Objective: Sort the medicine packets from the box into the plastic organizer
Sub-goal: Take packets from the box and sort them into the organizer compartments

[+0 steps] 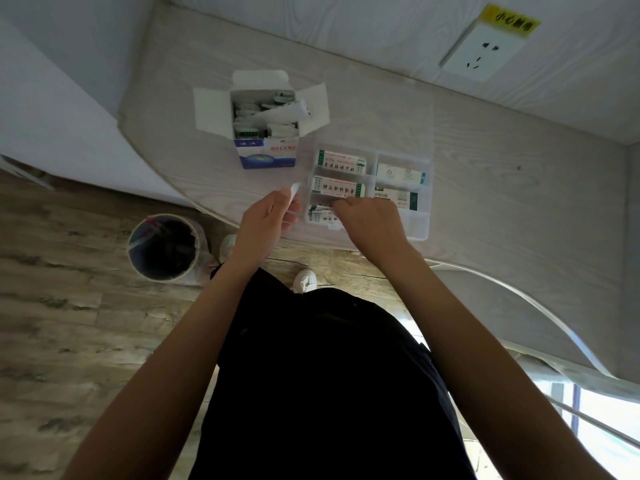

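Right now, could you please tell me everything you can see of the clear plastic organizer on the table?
The clear plastic organizer is a shallow rectangular tray split into compartments, lying flat on the pale wood-grain table, right of the open white-and-blue cardboard box. Several compartments hold white-and-green medicine packets. The right hand reaches into its near-left compartment.

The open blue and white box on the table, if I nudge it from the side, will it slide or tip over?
The open blue and white box stands upright, taller than its base is wide, so a high push would probably tip it. It looks like thin cardboard holding small packets, likely light, so a low nudge should slide it. Its spread flaps would probably bend if pressed.
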A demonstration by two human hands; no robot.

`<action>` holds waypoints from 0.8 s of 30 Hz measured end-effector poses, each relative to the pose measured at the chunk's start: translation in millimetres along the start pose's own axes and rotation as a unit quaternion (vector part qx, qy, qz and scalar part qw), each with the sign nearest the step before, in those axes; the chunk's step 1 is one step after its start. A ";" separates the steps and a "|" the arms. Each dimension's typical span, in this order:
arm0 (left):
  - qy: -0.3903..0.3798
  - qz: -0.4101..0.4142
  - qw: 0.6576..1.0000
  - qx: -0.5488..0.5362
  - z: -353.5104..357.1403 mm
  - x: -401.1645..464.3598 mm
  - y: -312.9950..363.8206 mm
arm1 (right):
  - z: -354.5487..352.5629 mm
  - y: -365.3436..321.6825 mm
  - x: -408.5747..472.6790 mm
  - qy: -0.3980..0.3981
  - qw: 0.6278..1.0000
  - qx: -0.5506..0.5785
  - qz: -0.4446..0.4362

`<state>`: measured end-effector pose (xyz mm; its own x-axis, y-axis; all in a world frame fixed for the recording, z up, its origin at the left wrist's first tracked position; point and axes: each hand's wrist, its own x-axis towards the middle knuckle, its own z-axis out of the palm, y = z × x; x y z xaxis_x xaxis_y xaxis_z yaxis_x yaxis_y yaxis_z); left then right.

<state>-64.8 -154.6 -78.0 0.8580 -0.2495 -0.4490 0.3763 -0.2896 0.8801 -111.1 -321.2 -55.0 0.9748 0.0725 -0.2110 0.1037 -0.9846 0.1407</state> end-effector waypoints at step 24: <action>0.005 -0.018 1.000 0.005 0.9 3.1 2.0 | 6.0 -3.4 6.4 0.105 0.993 0.042 -0.014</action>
<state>-61.6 -156.7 -77.8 0.8470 -0.2301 -0.4792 0.4042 -0.3067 0.8617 -106.4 -318.4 -62.7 0.9923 0.1234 -0.0060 0.1235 -0.9908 0.0544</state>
